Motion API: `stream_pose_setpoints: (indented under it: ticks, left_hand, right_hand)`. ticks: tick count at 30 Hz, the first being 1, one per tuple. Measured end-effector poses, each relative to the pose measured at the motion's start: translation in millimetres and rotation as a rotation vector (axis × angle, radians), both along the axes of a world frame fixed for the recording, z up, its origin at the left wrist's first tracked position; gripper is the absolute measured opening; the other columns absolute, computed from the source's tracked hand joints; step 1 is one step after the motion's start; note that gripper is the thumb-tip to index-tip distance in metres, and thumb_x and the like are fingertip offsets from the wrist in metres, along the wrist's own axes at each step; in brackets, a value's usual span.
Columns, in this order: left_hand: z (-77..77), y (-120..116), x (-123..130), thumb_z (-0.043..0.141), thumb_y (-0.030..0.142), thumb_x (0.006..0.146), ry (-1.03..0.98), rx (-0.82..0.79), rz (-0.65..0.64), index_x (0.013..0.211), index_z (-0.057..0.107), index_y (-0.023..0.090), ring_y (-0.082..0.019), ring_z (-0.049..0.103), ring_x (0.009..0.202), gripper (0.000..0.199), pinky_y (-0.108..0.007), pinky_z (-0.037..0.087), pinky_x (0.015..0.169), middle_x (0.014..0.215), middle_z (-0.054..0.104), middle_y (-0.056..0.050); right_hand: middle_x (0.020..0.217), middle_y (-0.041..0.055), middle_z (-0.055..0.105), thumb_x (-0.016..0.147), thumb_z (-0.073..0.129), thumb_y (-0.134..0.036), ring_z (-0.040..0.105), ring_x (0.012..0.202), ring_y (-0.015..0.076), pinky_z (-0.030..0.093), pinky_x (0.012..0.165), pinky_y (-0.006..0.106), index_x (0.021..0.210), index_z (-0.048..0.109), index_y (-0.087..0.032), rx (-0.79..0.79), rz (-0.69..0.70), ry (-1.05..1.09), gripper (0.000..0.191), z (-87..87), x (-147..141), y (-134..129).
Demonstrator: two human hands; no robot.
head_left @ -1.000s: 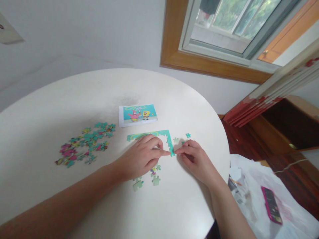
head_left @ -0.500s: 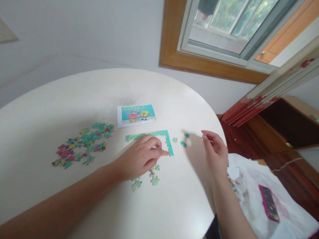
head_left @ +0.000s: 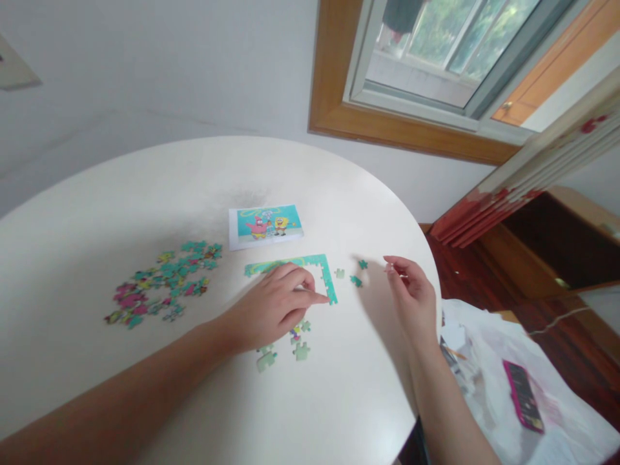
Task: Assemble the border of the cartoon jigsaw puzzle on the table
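My left hand [head_left: 271, 307] lies over the partly joined puzzle [head_left: 330, 278], a turquoise strip with a corner and a short right side. Its index finger reaches out to the lower end of that side; the other fingers are bent. Above the table on the right, my right hand [head_left: 411, 290] pinches a small pale puzzle piece [head_left: 389, 267], mostly hidden by the fingertips. Between the hands lie a pale face-down piece [head_left: 340, 273] and two dark teal pieces [head_left: 357, 281]. Several loose pieces, including a pale green one [head_left: 301, 351], lie below my left hand, partly covered by it.
A heap of colourful puzzle pieces [head_left: 174, 278] spreads on the left of the round white table [head_left: 217, 168]. Behind the puzzle lies a cartoon picture card [head_left: 268, 223]. Beyond the table's right edge, a pink-cased phone [head_left: 524, 395] rests on white plastic [head_left: 571, 420].
My right hand has shifted slightly left, still pinching. The left hand keeps its place on the puzzle, and the pieces on the table lie as before.
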State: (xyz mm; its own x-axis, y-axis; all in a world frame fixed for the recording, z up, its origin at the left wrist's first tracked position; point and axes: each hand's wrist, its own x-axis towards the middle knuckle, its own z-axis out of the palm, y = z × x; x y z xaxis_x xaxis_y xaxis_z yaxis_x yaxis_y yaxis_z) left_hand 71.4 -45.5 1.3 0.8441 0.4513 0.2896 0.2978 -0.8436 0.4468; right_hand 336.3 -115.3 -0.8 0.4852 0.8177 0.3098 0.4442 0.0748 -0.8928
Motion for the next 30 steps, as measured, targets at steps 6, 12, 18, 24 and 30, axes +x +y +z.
stream_pose_setpoints:
  ticks: [6, 12, 18, 24, 30]
  left_hand:
    - [-1.8, 0, 0, 0.047, 0.009, 0.095, -0.059, 0.022, 0.051, 0.124, 0.066, 0.027, -0.021, 0.051, 0.106, 0.039, -0.038, 0.039, 0.097, 0.109, 0.06, -0.006]
    - [-1.5, -1, 0, 0.048, 0.007, 0.093, -0.051, 0.05, 0.038, 0.125, 0.067, 0.03, -0.022, 0.052, 0.107, 0.044, -0.039, 0.04, 0.095, 0.112, 0.059, -0.006]
    - [-1.7, -2, -1, 0.05, 0.009, 0.092, -0.006, 0.054, 0.03, 0.122, 0.069, 0.033, -0.024, 0.052, 0.11, 0.043, -0.042, 0.04, 0.097, 0.114, 0.059, -0.007]
    - [-1.4, -1, 0, 0.05, 0.009, 0.093, -0.034, 0.052, 0.04, 0.124, 0.069, 0.032, -0.023, 0.053, 0.108, 0.044, -0.04, 0.042, 0.096, 0.114, 0.06, -0.006]
    - [-2.4, -2, -1, 0.05, 0.009, 0.093, -0.01, 0.044, 0.045, 0.122, 0.07, 0.033, -0.024, 0.052, 0.11, 0.042, -0.041, 0.04, 0.097, 0.114, 0.059, -0.006]
  right_hand:
    - [0.1, 0.0067, 0.069, 0.088, 0.061, -0.039, 0.061, 0.088, 0.0206, 0.045, 0.074, 0.034, 0.103, 0.071, -0.021, 0.003, -0.02, 0.05, 0.026, 1.9, 0, 0]
    - [0.097, 0.0047, 0.068, 0.09, 0.059, -0.042, 0.059, 0.085, 0.0189, 0.046, 0.078, 0.034, 0.109, 0.07, -0.022, 0.032, -0.033, 0.143, 0.03, -5.3, 4, 2]
    - [0.093, 0.0028, 0.066, 0.09, 0.06, -0.042, 0.057, 0.082, 0.0174, 0.044, 0.076, 0.032, 0.111, 0.069, -0.023, 0.035, -0.028, 0.186, 0.03, -9.2, 7, 2]
    - [0.097, 0.0041, 0.066, 0.09, 0.057, -0.042, 0.057, 0.082, 0.0178, 0.046, 0.077, 0.032, 0.112, 0.067, -0.023, 0.014, -0.014, 0.164, 0.031, -6.2, 6, 2]
    - [0.09, 0.0031, 0.061, 0.088, 0.058, -0.041, 0.055, 0.078, 0.0178, 0.043, 0.068, 0.032, 0.112, 0.065, -0.022, -0.046, 0.03, 0.142, 0.032, 0.3, -3, 2]
